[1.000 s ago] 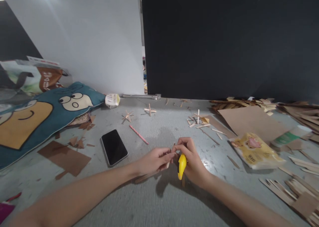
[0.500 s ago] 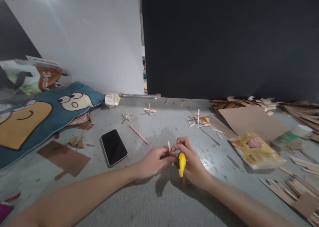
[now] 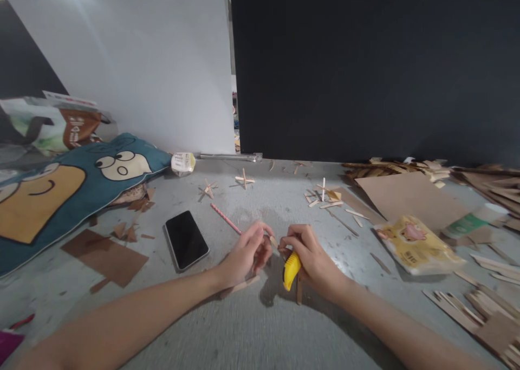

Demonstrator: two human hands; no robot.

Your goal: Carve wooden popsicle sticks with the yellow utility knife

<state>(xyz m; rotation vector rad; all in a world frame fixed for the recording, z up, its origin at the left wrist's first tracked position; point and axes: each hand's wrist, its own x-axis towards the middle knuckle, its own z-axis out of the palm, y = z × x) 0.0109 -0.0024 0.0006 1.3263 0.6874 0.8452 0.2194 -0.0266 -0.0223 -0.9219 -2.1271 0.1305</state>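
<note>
A cluttered grey tabletop (image 3: 227, 332) is shown from above, with two bare hands brought close together at the centre. In the right hand (image 3: 306, 251), a yellow tool (image 3: 291, 271) is held, the grip closed around it and the handle pointed down toward the near edge. A small pale stick (image 3: 274, 242) is seen between the hands, right by the right fingertips. The left hand (image 3: 249, 253) is held with its fingers curled beside the stick — whether its grip is clamped on it cannot be told.

A loose strip (image 3: 246, 284) is seen just below the left hand. To the left of that hand, a black-screened phone (image 3: 186, 240) is laid flat, and a pink straw (image 3: 225, 218) is partly hidden by the fingers. Farther back, two stick crosses (image 3: 244, 180) and an upright stick (image 3: 324, 190) are spread out, the latter surrounded by flat sticks.

At the right, a yellow packet (image 3: 418, 245) is placed near a green-and-white bottle (image 3: 475, 221), with a cardboard sheet (image 3: 410, 196) behind. At the left, a brown card (image 3: 105, 257) is laid before a blue cushion (image 3: 85, 180) — cartoon faces are printed on it.
</note>
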